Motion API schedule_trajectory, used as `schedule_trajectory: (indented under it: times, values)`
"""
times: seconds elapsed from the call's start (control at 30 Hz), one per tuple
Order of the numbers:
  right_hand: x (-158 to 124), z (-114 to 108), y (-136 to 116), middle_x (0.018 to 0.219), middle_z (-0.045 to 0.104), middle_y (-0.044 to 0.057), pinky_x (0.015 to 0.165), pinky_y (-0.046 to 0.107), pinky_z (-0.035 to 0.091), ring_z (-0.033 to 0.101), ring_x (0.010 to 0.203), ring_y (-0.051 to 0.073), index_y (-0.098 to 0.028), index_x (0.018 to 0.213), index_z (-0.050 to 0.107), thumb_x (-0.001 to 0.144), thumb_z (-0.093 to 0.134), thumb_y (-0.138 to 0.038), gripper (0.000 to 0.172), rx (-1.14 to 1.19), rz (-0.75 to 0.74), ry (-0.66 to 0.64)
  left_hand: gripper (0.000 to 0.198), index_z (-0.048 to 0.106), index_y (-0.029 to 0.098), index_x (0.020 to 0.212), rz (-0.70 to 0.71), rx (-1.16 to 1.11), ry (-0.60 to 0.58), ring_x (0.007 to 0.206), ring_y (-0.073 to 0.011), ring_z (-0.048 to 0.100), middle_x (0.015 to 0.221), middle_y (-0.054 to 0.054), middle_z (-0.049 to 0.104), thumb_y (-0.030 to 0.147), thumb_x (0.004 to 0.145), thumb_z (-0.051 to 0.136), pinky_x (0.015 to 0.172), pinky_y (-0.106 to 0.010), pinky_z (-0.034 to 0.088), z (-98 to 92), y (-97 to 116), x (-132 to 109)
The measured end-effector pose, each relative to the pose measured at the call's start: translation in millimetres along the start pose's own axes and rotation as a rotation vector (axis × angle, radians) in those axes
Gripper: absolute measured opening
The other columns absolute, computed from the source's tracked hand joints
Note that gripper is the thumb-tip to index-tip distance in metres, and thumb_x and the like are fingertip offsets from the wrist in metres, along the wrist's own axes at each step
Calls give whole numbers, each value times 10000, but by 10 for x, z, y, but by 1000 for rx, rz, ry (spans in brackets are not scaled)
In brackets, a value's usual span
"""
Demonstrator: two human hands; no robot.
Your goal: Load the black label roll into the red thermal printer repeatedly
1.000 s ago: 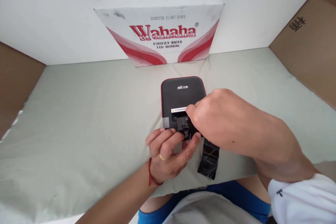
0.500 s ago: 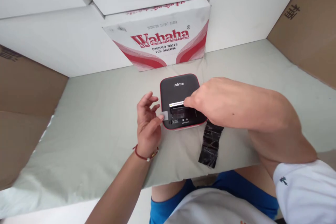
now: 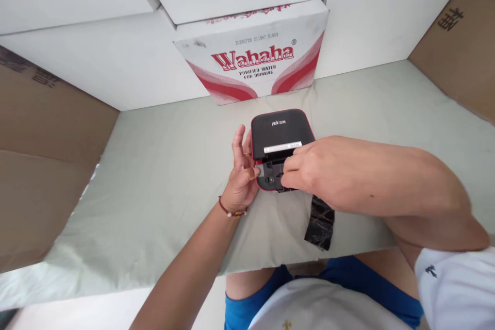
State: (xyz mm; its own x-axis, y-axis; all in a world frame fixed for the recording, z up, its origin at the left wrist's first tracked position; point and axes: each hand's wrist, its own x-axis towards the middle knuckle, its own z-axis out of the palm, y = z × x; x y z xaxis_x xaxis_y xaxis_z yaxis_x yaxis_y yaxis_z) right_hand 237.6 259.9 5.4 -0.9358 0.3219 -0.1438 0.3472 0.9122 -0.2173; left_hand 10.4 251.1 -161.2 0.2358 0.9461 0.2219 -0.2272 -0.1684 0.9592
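Note:
A small black device with a red rim lies on the pale green cloth. My left hand braces its left side, thumb on the front corner and the other fingers raised and spread. My right hand covers the device's front edge, fingers pinched on a black strip at its slot. A glossy black strip of film trails from under my right hand toward the table's near edge.
A white Wahaha water carton stands right behind the device, with plain white boxes stacked around it. Brown cardboard walls the left side, and more cardboard the right. My lap lies below the table edge.
My left hand went from under the device's front to its left side and now presses against it. My right hand slid from the device's top down to its front edge.

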Motion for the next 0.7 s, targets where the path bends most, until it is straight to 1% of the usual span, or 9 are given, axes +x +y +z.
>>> schedule_trajectory:
  times: [0.1,0.17,0.2,0.27,0.33,0.37,0.47,0.6,0.7]
  values:
    - [84,-69,-39,827,703,38,573,336,299,511,647,174,-193,881,691,961,529,-57,226,72,71,5,1035,212,541,1690,15,29,-11,1624,-294,469,1832,-50,320,659,858,815,1223,-484,528,-21,-32,9]
    - [171,-96,-40,790,707,39,549,339,247,443,576,163,-185,904,707,946,528,-48,230,87,164,-11,1030,207,515,1697,27,75,-21,1646,-305,438,1835,-62,310,718,867,783,1256,-501,499,-28,-49,12]
    - [222,-95,-21,796,723,45,549,341,238,443,565,162,-181,937,719,946,531,-52,228,86,215,-1,1014,217,499,1697,32,97,-25,1652,-309,427,1831,-68,319,740,876,761,1269,-505,488,-29,-56,12]
    - [327,-59,60,852,765,76,567,345,251,515,593,174,-170,1014,740,975,516,-74,246,77,341,67,965,256,475,1686,36,128,-31,1660,-310,412,1817,-69,344,761,894,728,1285,-503,477,-29,-67,11]
    - [421,8,184,932,797,107,593,351,275,617,686,208,-171,1059,752,1010,493,-96,274,63,487,139,935,285,465,1672,37,137,-35,1659,-311,411,1812,-66,353,766,899,718,1285,-499,479,-28,-75,10]
    - [458,45,250,974,809,116,605,352,288,658,743,227,-176,1073,758,1015,495,-100,280,66,535,150,936,292,463,1669,41,134,-36,1656,-314,414,1811,-66,354,769,895,721,1281,-501,484,-28,-77,10]
    - [529,138,389,1073,828,134,623,348,328,723,873,271,-184,1114,771,971,568,-87,267,67,607,76,927,323,457,1659,51,105,-35,1655,-324,416,1805,-69,367,742,886,747,1280,-523,482,-24,-83,16]
    - [570,173,382,1210,816,180,644,352,381,751,978,309,-176,1164,775,974,597,-117,266,-12,670,39,923,350,451,1648,55,91,-25,1659,-323,408,1804,-62,372,741,871,757,1288,-521,467,-10,-93,36]
    - [610,156,329,1162,819,213,661,369,408,761,973,337,-154,1110,783,983,564,-105,258,-74,715,11,938,322,456,1649,58,94,-43,1652,-313,415,1817,-55,343,770,870,739,1284,-503,466,-6,-111,60]
